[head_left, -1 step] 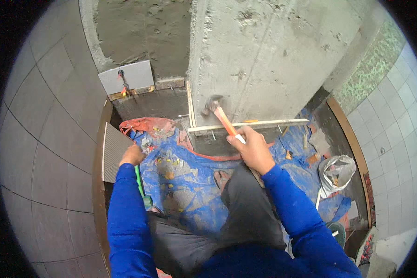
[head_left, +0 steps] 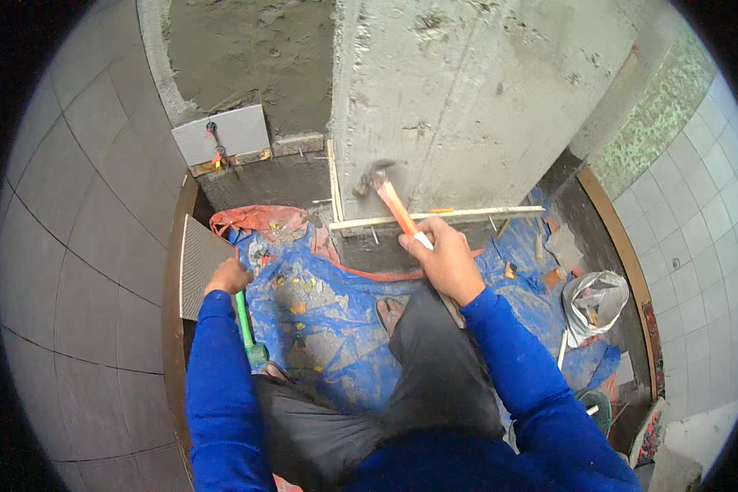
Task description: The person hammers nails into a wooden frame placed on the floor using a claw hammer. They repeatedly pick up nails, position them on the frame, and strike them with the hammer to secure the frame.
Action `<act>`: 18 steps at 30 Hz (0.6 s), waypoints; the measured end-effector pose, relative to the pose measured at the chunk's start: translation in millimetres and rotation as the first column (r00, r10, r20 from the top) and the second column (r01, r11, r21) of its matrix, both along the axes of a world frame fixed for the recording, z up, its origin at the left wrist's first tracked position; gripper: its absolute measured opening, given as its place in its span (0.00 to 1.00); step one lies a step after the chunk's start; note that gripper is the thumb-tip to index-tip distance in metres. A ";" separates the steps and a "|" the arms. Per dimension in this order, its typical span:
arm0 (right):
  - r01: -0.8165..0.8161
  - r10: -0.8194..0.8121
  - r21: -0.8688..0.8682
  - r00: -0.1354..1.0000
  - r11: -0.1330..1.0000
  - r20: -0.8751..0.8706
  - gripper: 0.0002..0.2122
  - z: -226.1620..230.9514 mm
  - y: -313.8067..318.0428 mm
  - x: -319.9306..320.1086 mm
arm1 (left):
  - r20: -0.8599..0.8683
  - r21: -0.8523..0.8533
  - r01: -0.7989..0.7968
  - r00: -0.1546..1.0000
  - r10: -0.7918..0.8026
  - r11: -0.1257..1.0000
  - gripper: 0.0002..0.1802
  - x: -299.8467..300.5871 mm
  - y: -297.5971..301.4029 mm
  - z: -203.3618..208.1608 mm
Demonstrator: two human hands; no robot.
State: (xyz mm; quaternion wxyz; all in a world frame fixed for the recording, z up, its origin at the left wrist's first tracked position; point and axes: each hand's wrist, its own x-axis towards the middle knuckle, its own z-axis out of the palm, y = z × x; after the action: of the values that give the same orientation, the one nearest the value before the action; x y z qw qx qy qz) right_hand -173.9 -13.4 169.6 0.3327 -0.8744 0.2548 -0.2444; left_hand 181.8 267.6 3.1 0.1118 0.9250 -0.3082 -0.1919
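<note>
My right hand (head_left: 451, 261) grips a claw hammer (head_left: 397, 209) by the white end of its orange handle. The dark, motion-blurred head points up and away, in front of the grey concrete wall face. My left hand (head_left: 229, 276) is closed around the upper part of a long green tool (head_left: 245, 320) with a blocky end hanging down beside my foot. A ribbed-back tile (head_left: 201, 266) stands upright just left of that hand. Beyond the hammer, a pale wooden strip (head_left: 459, 217) runs along the base of the wall, with nails below it.
Dusty blue sheeting (head_left: 344, 353) with rubble covers the floor. A white sack (head_left: 595, 307) of debris stands at the right. A light tile (head_left: 223, 138) with a dark-and-orange fitting is on the back wall at the left. Grey tiled walls (head_left: 82, 246) rise at both sides.
The left hand has shifted slightly left, and more of the green tool shows below it. The hammer has barely moved; the whole view has shifted a little.
</note>
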 end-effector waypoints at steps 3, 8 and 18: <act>-0.037 -0.065 0.416 0.972 0.908 0.227 0.15 5.3 -0.4 -14.8 | -0.244 -0.228 -0.227 0.955 0.171 0.947 0.26 0.4 43.5 -4.2; -0.236 -0.398 0.692 0.674 0.682 0.622 0.09 -0.5 -9.7 -60.6 | -0.227 -0.174 -0.285 0.943 0.243 0.943 0.28 12.7 94.9 -13.8; 0.543 -0.564 0.449 0.820 0.709 -0.102 0.08 -238.8 -39.8 -250.6 | -0.443 -0.192 -0.507 0.809 0.387 0.840 0.34 24.8 154.6 2.9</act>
State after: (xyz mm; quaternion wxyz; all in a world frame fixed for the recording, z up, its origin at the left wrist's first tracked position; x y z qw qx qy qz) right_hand -424.5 -53.2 -69.3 0.4461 -0.6480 0.5479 -0.2842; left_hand 206.6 422.2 6.0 0.3522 0.8869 -0.0761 -0.2891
